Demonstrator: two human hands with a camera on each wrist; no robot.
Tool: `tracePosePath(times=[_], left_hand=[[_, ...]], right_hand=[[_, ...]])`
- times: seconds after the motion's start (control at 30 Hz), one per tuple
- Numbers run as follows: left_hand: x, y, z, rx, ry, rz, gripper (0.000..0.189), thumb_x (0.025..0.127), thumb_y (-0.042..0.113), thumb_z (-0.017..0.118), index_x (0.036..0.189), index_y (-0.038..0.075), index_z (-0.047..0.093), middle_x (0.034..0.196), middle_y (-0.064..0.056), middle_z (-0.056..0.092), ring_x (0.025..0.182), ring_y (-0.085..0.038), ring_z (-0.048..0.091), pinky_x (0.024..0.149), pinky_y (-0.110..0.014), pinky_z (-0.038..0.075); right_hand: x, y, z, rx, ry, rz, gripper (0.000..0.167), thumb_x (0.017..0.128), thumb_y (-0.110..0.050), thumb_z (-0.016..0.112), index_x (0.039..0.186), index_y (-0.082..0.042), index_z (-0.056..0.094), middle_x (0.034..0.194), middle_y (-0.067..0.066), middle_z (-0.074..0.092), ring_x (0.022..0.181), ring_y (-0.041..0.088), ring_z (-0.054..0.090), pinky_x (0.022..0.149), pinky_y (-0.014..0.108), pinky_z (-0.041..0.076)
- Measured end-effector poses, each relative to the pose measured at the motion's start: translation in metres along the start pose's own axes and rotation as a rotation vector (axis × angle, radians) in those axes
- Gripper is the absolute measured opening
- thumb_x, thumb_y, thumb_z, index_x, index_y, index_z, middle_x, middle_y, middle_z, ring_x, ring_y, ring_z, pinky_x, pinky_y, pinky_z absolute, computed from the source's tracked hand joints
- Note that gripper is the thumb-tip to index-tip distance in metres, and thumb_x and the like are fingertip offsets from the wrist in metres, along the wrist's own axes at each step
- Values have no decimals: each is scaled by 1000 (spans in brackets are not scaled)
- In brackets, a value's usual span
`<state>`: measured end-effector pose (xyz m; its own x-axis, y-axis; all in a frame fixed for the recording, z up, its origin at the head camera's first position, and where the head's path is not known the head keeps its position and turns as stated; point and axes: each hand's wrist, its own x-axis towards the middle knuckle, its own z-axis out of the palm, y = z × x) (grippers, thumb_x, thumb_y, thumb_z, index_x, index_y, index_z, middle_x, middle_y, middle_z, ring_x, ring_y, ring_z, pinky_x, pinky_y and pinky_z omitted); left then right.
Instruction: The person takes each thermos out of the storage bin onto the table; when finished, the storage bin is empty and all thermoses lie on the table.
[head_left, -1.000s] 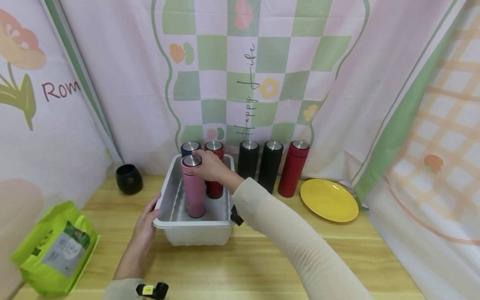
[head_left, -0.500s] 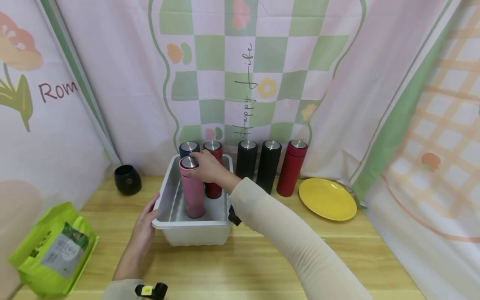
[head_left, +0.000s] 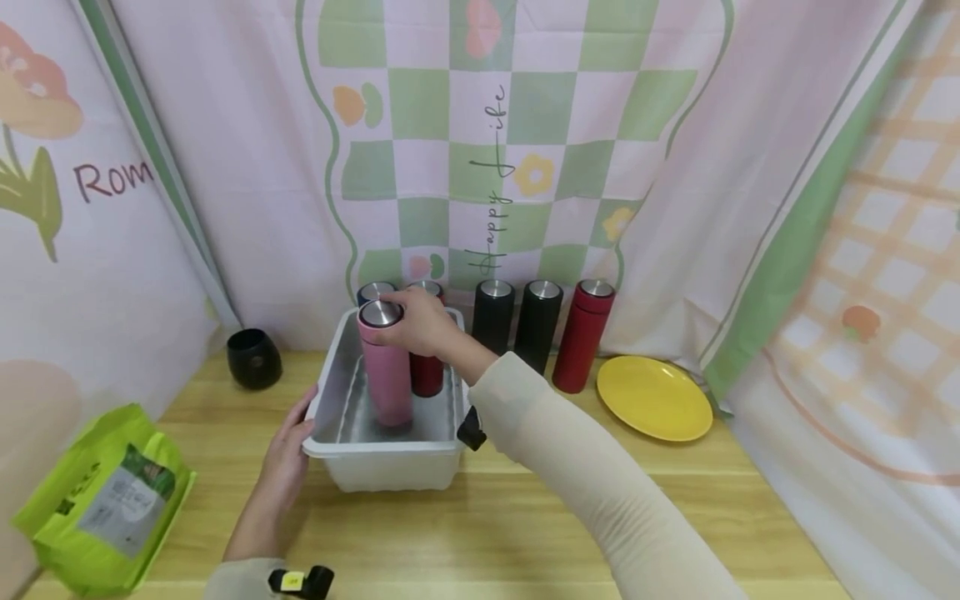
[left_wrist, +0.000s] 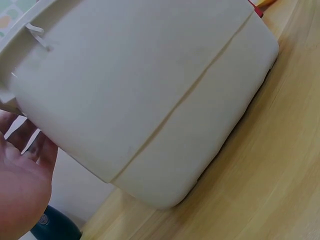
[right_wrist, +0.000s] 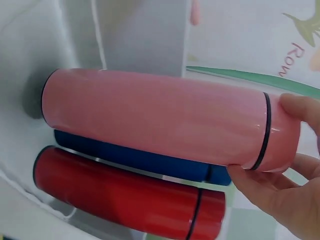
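My right hand grips a pink thermos bottle around its lid end, thumb on one side and fingers on the other. The bottle is upright inside a light grey plastic bin, its base slightly above the bin floor. Behind it in the bin stand a red thermos and a dark blue thermos, both partly hidden. My left hand holds the bin's rim near its front left corner. In the left wrist view, that hand's fingers reach up under the rim beside the bin's wall.
Two black thermoses and a red thermos stand right of the bin. A yellow plate lies farther right. On the left are a black cup and a green bag. Printed curtains enclose the wooden table.
The pink thermos has risen a little off the bin floor with my right hand. My left hand and the bin have stayed in place.
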<state>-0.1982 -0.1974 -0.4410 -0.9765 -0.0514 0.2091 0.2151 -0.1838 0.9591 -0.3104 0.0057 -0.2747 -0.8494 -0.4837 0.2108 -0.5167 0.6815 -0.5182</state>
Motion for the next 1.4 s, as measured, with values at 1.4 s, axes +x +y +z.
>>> tracePosePath(times=[1.4], left_hand=[[0, 0, 0, -12, 7, -6, 51, 105, 14, 35, 155, 9, 26, 158, -22, 11, 133, -12, 27, 100, -17, 30]], right_hand=[[-67, 33, -137, 534, 321, 125, 61, 81, -17, 79, 137, -7, 57, 133, 13, 46, 105, 27, 56, 81, 37, 52]])
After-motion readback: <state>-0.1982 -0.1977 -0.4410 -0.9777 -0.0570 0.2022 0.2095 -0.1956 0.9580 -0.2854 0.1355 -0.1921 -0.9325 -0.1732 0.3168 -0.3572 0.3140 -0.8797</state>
